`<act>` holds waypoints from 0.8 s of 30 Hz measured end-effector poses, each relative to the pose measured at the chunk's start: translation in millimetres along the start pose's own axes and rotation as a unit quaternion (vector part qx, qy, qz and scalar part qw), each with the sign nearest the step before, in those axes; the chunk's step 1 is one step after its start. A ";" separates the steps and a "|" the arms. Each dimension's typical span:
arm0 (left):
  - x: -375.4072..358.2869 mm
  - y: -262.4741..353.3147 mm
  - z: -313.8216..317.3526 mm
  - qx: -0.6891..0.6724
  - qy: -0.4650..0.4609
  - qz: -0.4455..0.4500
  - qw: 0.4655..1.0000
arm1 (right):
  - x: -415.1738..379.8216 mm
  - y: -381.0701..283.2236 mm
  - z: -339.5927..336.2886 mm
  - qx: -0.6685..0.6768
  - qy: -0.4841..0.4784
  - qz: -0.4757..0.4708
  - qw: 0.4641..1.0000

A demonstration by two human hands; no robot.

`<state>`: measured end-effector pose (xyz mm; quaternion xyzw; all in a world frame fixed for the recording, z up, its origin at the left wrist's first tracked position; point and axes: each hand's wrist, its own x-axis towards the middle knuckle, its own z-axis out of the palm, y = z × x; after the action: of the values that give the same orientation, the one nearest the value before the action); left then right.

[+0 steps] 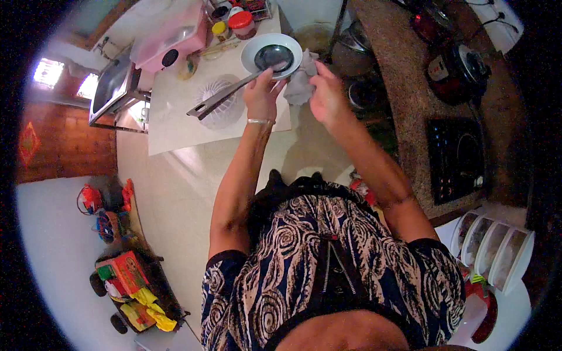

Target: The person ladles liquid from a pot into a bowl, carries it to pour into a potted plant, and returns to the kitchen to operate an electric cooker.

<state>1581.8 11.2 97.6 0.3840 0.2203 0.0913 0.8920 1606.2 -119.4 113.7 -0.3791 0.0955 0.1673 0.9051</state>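
My left hand [260, 100] is closed at the near rim of a white bowl [248, 56], its thumb up by the ladle's neck. Inside the bowl rests the dark head of a metal ladle [225, 93], whose long slotted handle slants down to the left. How my fingers divide between bowl and ladle is partly hidden. To the right, my right hand [329, 96] grips a crumpled pale grey cloth [300, 88], close beside the bowl. Below the ladle handle, a ribbed clear dish [218, 117] sits on the white table [175, 131].
Jars with red and yellow lids [242, 24] and a pink bin [170, 44] stand toward the back. On the right, a speckled counter [404, 126] carries an induction cooker [456, 158] and an electric pot [456, 73]. A pot [354, 44] stands left of the counter.
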 end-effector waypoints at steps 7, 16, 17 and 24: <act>2.8 -3.1 -19.1 0.033 0.012 -0.013 0.999 | -21.8 17.2 1.6 0.043 -0.022 0.051 0.998; 1.6 -3.4 -51.6 0.046 0.009 -0.008 0.999 | -41.2 25.0 11.8 0.070 -0.109 0.148 0.980; -1.8 -0.9 -52.2 0.045 0.009 -0.008 0.999 | -43.9 20.1 15.3 0.092 -0.131 0.168 0.973; 7.9 3.8 -56.7 -0.002 -0.035 -0.054 0.998 | -41.9 -38.5 -11.8 0.092 -0.076 0.108 0.987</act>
<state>1562.5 53.0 63.3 0.3727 0.2093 0.0299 0.9036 1581.3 -162.8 143.3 -0.2680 0.0822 0.2830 0.9172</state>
